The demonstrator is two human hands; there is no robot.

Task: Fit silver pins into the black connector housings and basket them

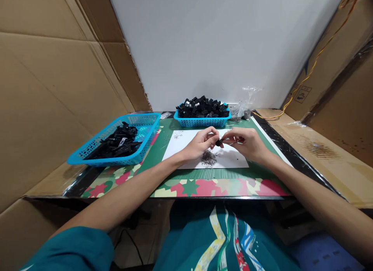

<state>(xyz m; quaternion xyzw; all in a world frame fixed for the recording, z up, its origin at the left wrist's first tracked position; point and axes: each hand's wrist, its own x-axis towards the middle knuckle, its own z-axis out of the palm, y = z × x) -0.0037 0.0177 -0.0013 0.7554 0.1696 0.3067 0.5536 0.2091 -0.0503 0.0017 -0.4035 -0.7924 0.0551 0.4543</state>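
Note:
My left hand [203, 141] is closed in a pinch on a small black plastic part [218, 142]. Just to the right of it, my right hand [247, 142] is also closed, its fingertips up against the black part. Whatever sits between those right fingertips is too small to make out. Both hands are above a white sheet [186, 162], and below them lies a heap of tiny metal pieces [208, 157]. Some more fine metal bits [177, 135] are scattered at the sheet's far left corner.
At the back stands a blue basket [202, 122] heaped with black parts [204, 107]. A larger blue basket [145, 145] on the left holds more black pieces [121, 141]. Clear plastic bags [241, 110] lie at the back right. Cardboard walls [52, 80] flank the green-topped table [151, 162].

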